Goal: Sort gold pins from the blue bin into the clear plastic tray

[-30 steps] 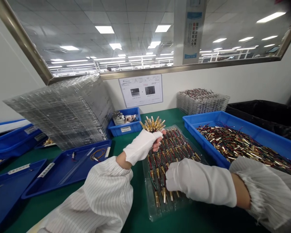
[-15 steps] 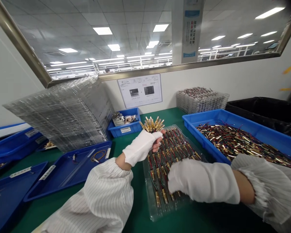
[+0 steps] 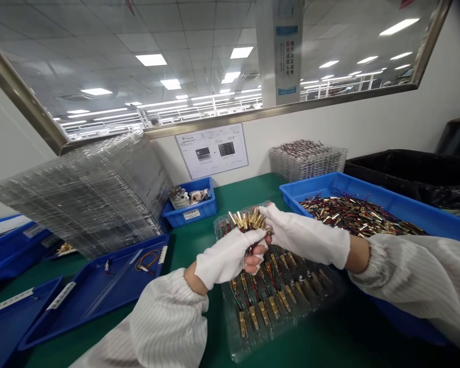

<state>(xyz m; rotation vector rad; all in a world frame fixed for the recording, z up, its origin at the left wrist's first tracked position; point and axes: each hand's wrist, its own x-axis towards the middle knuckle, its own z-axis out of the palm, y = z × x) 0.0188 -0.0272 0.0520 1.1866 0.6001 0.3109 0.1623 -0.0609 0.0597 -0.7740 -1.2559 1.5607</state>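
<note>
left hand [image 3: 230, 255] grips a bundle of brass parts [image 3: 249, 220] above the clear tray [image 3: 276, 301]; right hand [image 3: 304, 235], fingers pinched, touches the bundle.

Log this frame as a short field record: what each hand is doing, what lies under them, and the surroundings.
left hand: closed around a bundle of brass parts, tips pointing up
right hand: fingertips at the top of the bundle
below the hands: clear tray with rows of wired brass parts
right side: blue bin heaped with loose parts
left side: stack of clear trays; shallow blue tray
surface: green mat
</note>
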